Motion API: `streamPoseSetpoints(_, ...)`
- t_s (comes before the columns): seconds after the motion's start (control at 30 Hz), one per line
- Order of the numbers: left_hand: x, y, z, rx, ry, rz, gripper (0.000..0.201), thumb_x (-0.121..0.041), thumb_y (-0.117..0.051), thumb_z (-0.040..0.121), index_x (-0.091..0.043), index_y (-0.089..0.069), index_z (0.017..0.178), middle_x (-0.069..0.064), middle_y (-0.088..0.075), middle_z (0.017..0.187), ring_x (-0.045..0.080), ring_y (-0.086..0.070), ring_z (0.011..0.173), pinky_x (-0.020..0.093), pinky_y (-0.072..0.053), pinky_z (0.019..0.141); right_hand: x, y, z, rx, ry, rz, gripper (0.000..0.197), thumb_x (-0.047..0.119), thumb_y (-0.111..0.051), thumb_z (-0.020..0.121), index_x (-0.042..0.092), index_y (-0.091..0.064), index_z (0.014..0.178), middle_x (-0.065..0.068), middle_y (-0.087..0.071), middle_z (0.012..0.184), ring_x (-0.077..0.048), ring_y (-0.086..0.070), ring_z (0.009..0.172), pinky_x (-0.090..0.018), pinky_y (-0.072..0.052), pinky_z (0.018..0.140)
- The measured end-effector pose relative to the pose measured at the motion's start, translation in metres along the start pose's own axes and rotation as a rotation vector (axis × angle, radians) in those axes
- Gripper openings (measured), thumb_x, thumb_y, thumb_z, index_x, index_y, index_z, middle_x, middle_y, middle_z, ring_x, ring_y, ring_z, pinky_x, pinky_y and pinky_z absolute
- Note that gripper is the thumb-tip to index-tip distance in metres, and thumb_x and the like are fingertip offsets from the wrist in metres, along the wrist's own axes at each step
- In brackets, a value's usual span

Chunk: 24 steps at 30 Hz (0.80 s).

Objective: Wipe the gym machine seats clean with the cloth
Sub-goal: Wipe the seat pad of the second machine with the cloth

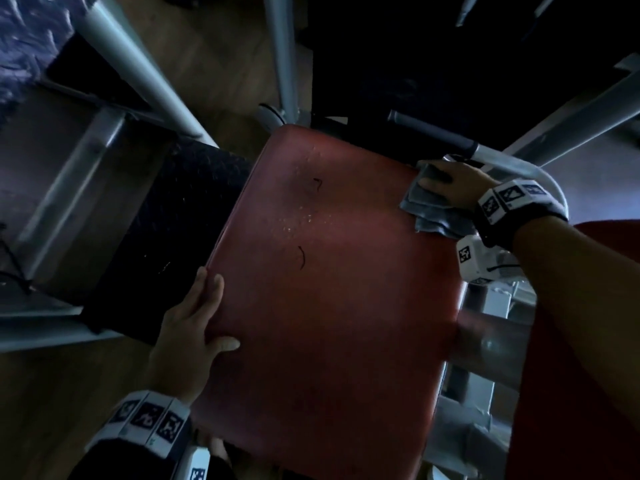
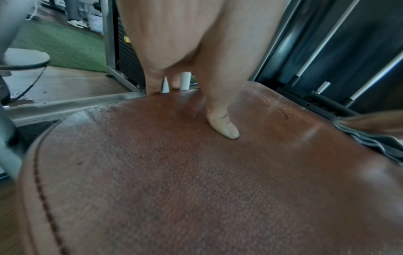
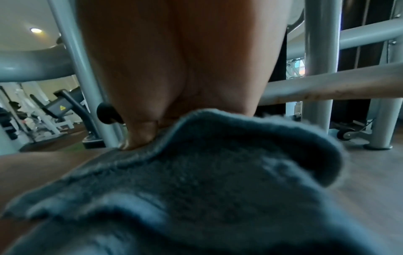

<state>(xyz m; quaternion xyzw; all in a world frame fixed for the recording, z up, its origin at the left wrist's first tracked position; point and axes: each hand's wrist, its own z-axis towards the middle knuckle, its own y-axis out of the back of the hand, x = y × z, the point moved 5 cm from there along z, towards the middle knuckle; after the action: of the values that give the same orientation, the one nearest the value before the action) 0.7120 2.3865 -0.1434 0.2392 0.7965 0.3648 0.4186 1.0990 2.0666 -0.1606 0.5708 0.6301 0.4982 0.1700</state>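
The red padded seat (image 1: 329, 289) fills the middle of the head view, with pale droplets and two small dark scuffs on its top. My left hand (image 1: 216, 311) rests on its left edge, fingers straight along the side and thumb (image 2: 224, 127) pressed flat on the leather (image 2: 196, 189). At the seat's far right corner my right hand (image 1: 446, 183) grips a bunched grey cloth (image 1: 433, 213) and presses it on the pad. In the right wrist view the cloth (image 3: 218, 172) folds up under the palm, with the thumb (image 3: 139, 136) on its edge.
Grey steel frame tubes (image 1: 138, 71) rise behind and left of the seat. A black-gripped handle bar (image 1: 436, 133) runs just beyond the cloth. A black textured plate (image 1: 166, 244) lies left of the seat. Another red pad (image 1: 588, 341) stands at the right, over wooden floor.
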Motion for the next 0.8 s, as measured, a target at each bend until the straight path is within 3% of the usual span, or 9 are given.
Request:
streamPoseSetpoints(0.07,-0.003,0.0,-0.001,-0.013,-0.002,0.002,0.11,-0.023,-0.085,0.067,-0.045,-0.014,0.149,-0.025,0.0,0.158,0.026,-0.031,0.134,0.042,-0.034,0.106,0.018,0.001,0.011,0.023,0.018,0.007,0.057,0.049,-0.051,0.094,0.021,-0.044,0.144,-0.008,-0.054,0.137,-0.024,-0.048,0.128,-0.029,-0.033,0.106)
streamPoseSetpoints(0.13,-0.002,0.0,-0.002,-0.019,-0.006,0.007,0.111,-0.024,-0.085,0.066,-0.047,-0.013,0.148,-0.029,0.003,0.157,0.025,-0.032,0.133,0.042,-0.037,0.104,0.055,-0.003,0.023,0.006,0.11,0.046,0.056,0.04,-0.059,0.094,0.022,-0.042,0.144,-0.005,-0.052,0.14,-0.022,-0.047,0.129,-0.024,-0.031,0.102)
streamPoseSetpoints(0.27,0.0,0.0,-0.001,-0.027,-0.035,-0.002,0.111,-0.024,-0.086,0.064,-0.043,-0.018,0.149,-0.026,0.0,0.158,0.023,-0.033,0.134,0.033,-0.034,0.102,0.11,-0.014,0.039,-0.018,0.233,0.072,0.068,0.039,-0.067,0.087,0.028,-0.037,0.147,-0.004,-0.047,0.145,-0.022,-0.045,0.132,-0.033,-0.034,0.109)
streamPoseSetpoints(0.43,0.001,0.0,-0.001,-0.027,-0.024,-0.032,0.111,-0.024,-0.086,0.064,-0.044,-0.018,0.149,-0.028,0.0,0.158,0.02,-0.03,0.135,0.032,-0.035,0.1,0.084,-0.004,0.027,0.011,0.188,0.083,0.064,0.034,-0.068,0.087,0.03,-0.041,0.145,0.002,-0.05,0.14,-0.016,-0.048,0.127,-0.023,-0.033,0.101)
streamPoseSetpoints(0.63,0.001,0.001,-0.001,-0.003,-0.025,-0.024,0.11,-0.033,-0.083,0.067,-0.046,-0.013,0.15,-0.032,0.008,0.156,0.019,-0.029,0.135,0.035,-0.045,0.093,0.122,-0.011,0.048,0.036,0.213,0.08,0.067,0.031,-0.068,0.088,0.022,-0.038,0.148,-0.003,-0.048,0.145,-0.018,-0.044,0.133,-0.031,-0.033,0.112)
streamPoseSetpoints(0.73,0.001,0.002,-0.002,-0.011,-0.03,-0.027,0.11,-0.032,-0.083,0.067,-0.045,-0.013,0.151,-0.031,0.008,0.157,0.018,-0.028,0.135,0.029,-0.043,0.09,0.126,-0.013,0.051,0.045,0.227,0.088,0.064,0.028,-0.066,0.09,0.023,-0.038,0.148,-0.004,-0.049,0.144,-0.02,-0.045,0.132,-0.036,-0.034,0.112)
streamPoseSetpoints(0.8,0.001,0.001,-0.002,-0.023,-0.041,-0.024,0.112,-0.033,-0.083,0.067,-0.045,-0.011,0.151,-0.03,0.009,0.157,0.021,-0.03,0.135,0.032,-0.047,0.09,0.118,-0.009,0.051,0.064,0.211,0.081,0.058,0.025,-0.064,0.092,0.02,-0.041,0.145,-0.005,-0.052,0.14,-0.02,-0.048,0.128,-0.033,-0.036,0.11)
